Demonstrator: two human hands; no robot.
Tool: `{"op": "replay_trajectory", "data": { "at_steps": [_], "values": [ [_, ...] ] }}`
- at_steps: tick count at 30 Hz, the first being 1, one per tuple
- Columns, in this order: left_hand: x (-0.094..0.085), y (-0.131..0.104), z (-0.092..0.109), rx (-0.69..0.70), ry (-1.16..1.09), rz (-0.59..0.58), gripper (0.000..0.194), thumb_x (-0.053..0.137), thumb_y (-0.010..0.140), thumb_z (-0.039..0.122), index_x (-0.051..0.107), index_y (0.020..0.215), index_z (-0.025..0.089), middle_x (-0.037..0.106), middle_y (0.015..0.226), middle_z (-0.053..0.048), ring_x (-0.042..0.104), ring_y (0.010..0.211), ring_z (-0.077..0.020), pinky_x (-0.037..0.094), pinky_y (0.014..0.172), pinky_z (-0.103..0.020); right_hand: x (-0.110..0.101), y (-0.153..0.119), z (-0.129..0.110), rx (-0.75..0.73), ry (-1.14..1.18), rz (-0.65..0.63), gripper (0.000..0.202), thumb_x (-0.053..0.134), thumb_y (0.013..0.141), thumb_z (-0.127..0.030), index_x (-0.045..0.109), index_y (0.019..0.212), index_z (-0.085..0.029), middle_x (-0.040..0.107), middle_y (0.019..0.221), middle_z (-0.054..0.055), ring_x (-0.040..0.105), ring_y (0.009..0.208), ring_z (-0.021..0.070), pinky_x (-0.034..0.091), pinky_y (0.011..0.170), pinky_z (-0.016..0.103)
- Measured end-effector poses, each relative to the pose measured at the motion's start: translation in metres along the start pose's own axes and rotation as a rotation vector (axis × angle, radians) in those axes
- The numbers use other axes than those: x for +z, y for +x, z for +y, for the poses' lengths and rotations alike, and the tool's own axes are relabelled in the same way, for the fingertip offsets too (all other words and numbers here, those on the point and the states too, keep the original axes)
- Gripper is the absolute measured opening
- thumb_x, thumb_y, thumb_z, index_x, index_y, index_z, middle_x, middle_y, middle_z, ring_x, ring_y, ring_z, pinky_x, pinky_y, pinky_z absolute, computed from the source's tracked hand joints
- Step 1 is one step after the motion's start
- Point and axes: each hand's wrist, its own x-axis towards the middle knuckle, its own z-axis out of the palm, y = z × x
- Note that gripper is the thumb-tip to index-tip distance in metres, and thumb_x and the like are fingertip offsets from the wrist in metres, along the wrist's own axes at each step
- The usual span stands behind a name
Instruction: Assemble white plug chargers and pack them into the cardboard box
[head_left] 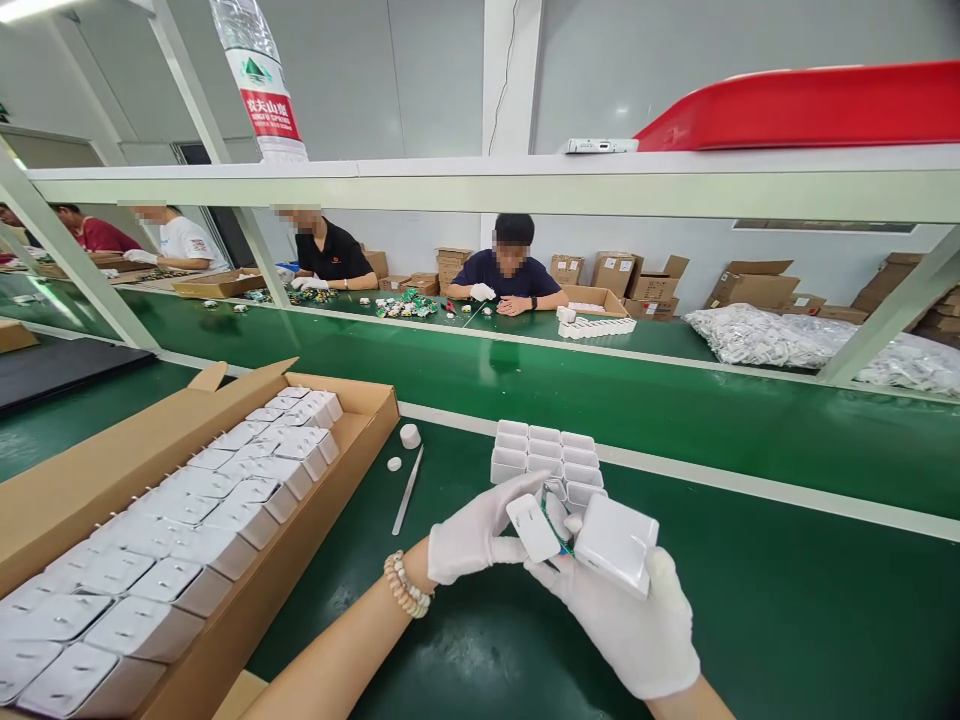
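Note:
My left hand [480,533], white-gloved, is closed on a small white plastic cover [533,528] with a green circuit board edge showing beside it. My right hand [626,620], also gloved, grips a larger white square housing [616,540], tilted with its smooth face up. The two parts are held close together above the green table, and fingers hide how they join. Just beyond them stand several open white housings [546,450] in rows. Left of my hands lie white tweezers [408,490], a white round cap [409,436] and a smaller white disc [394,464].
An open cardboard box [330,500] full of white housings takes up the left side. A shelf beam [480,190] crosses above the table, bearing a water bottle [262,90] and a red tray [810,108]. Co-workers sit across the green belt [450,365]; a plastic-wrapped bundle [772,335] lies far right.

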Motion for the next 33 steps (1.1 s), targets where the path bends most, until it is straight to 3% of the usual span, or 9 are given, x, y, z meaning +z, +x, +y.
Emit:
{"op": "replay_trajectory", "data": {
  "at_steps": [5,8,13,16,19,22,25,29,33],
  "values": [
    [-0.004,0.003,0.002,-0.013,-0.048,-0.064,0.079,0.08,0.062,0.045,0.05,0.132,0.023,0.055,0.13,-0.011,0.039,0.13,-0.0346,0.024,0.111,-0.049,0.008,-0.001,0.002,0.041,-0.038,0.023,0.04,0.056,0.07,-0.066,0.07,0.089,-0.033,0.068,0.101,0.007,0.048,0.12,0.0389,0.041,0.097,0.059],
    [-0.006,0.003,-0.007,-0.059,-0.087,-0.093,0.086,0.08,0.063,0.043,0.043,0.137,0.023,0.056,0.128,-0.011,0.048,0.122,-0.0325,0.034,0.105,-0.049,0.006,-0.003,0.0,0.043,-0.064,0.059,0.041,0.062,0.069,-0.061,0.069,0.096,-0.031,0.067,0.101,0.008,0.05,0.116,0.0384,0.044,0.094,0.057],
    [0.008,0.001,-0.01,0.069,0.057,0.085,0.079,0.082,0.061,0.02,0.048,0.132,0.025,0.056,0.124,-0.008,0.049,0.12,-0.0272,0.036,0.105,-0.042,-0.006,-0.005,0.003,0.065,-0.107,0.017,0.036,0.061,0.072,-0.058,0.067,0.097,-0.033,0.065,0.106,0.003,0.052,0.115,0.0339,0.045,0.096,0.05],
    [0.017,0.0,-0.007,0.186,-0.002,0.183,0.06,0.08,0.064,0.02,0.056,0.119,0.022,0.06,0.113,-0.008,0.054,0.112,-0.0252,0.038,0.102,-0.041,-0.012,-0.001,0.006,0.052,-0.106,-0.102,0.042,0.061,0.07,-0.059,0.065,0.101,-0.031,0.063,0.108,0.005,0.05,0.116,0.0346,0.039,0.102,0.052],
    [0.02,0.0,-0.005,0.202,-0.003,0.191,0.046,0.078,0.067,0.025,0.06,0.109,0.019,0.062,0.11,-0.009,0.055,0.11,-0.0259,0.039,0.1,-0.042,-0.017,0.0,0.007,0.078,-0.145,-0.182,0.049,0.065,0.067,-0.058,0.063,0.105,-0.028,0.059,0.121,0.008,0.045,0.121,0.0364,0.03,0.106,0.057],
    [0.019,-0.001,-0.004,0.177,0.012,0.187,0.045,0.079,0.065,0.027,0.061,0.105,0.017,0.064,0.11,-0.01,0.056,0.11,-0.0271,0.042,0.098,-0.042,-0.02,-0.001,0.005,0.123,-0.211,-0.201,0.055,0.068,0.064,-0.059,0.062,0.109,-0.028,0.058,0.124,0.009,0.046,0.121,0.037,0.031,0.105,0.057],
    [0.014,-0.003,-0.004,0.249,0.054,0.244,0.048,0.081,0.062,0.024,0.06,0.105,0.017,0.063,0.11,-0.01,0.057,0.106,-0.0272,0.045,0.095,-0.041,-0.02,-0.002,0.003,0.095,-0.247,-0.233,0.058,0.069,0.062,-0.061,0.061,0.11,-0.031,0.06,0.121,0.007,0.045,0.122,0.0387,0.031,0.104,0.059],
    [0.004,-0.007,-0.006,0.421,0.379,0.413,0.05,0.078,0.064,0.023,0.057,0.109,0.019,0.062,0.108,-0.01,0.059,0.1,-0.0261,0.046,0.094,-0.042,-0.018,0.0,0.002,0.062,-0.289,-0.195,0.056,0.073,0.062,-0.055,0.062,0.112,-0.032,0.059,0.125,0.006,0.042,0.126,0.0394,0.028,0.105,0.061],
    [-0.004,-0.007,-0.007,0.52,0.835,0.339,0.045,0.065,0.067,0.012,0.055,0.11,0.019,0.062,0.109,-0.011,0.057,0.108,-0.0277,0.045,0.095,-0.044,-0.022,0.0,0.001,0.032,-0.297,-0.126,0.058,0.074,0.066,-0.048,0.059,0.119,-0.031,0.058,0.126,0.007,0.039,0.129,0.0375,0.026,0.106,0.06]
  ]
}}
